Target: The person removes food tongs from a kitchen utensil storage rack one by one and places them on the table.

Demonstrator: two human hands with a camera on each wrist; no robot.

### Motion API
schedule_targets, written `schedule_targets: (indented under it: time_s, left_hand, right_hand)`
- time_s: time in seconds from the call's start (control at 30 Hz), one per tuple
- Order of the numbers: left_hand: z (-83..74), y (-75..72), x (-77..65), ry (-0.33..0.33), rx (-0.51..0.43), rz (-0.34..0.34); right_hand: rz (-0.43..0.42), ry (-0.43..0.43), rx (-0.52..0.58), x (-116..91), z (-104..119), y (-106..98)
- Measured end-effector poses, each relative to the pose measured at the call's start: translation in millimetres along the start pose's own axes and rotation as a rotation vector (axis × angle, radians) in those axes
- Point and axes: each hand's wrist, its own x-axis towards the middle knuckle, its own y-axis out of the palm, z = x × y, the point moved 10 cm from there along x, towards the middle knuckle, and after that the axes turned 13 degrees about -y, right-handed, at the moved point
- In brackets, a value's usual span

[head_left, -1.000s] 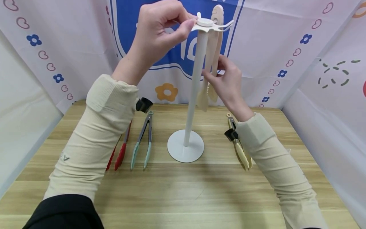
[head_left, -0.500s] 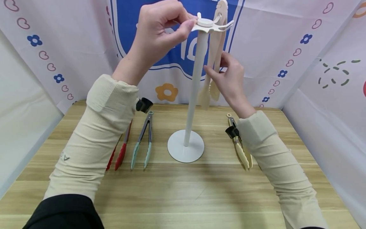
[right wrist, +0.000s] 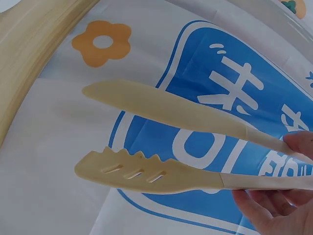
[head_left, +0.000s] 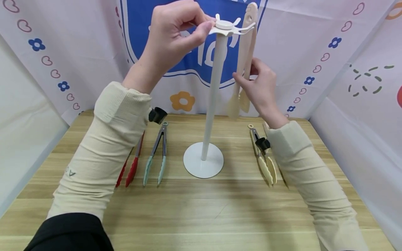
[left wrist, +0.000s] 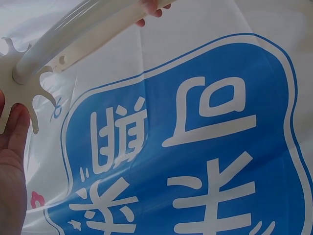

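Note:
My left hand (head_left: 177, 28) pinches a hook arm at the top of a tall white stand (head_left: 216, 69) with a round base. In the left wrist view its fingers lie against the hooked top plate (left wrist: 10, 93). My right hand (head_left: 262, 83) grips a pair of cream tongs (head_left: 243, 52) partway down, heads pointing down. They hang to the right of the pole, the holed end up beside the hooks and overlapping one hook tip in the head view. The right wrist view shows the tongs' arms spread, one head slotted and toothed (right wrist: 190, 180).
On the wooden table (head_left: 201, 216), red tongs (head_left: 132, 170) and teal tongs (head_left: 163, 167) lie left of the stand. Cream-tipped tongs (head_left: 265, 169) lie on the right, with another utensil partly hidden under the right sleeve. A printed banner (head_left: 282, 52) hangs behind.
My right hand has moved the cream tongs to the right, away from the pole; their holed end has shifted outward past the hooks. The left hand stays put on the stand.

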Motion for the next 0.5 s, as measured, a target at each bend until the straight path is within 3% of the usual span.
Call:
schedule_targets:
  time_s: [0.27,0.5]
  left_hand:
    - [-0.7,0.1,0.5,0.002,-0.02,-0.002]
    - [0.0,-1.5,-0.6,-0.002,-0.028,-0.013]
  right_hand:
    - [-0.005,-0.003,-0.017,-5.3,-15.7,-10.9]
    - [0.031,0.049,-0.058,-14.4,-34.4,-18.9]
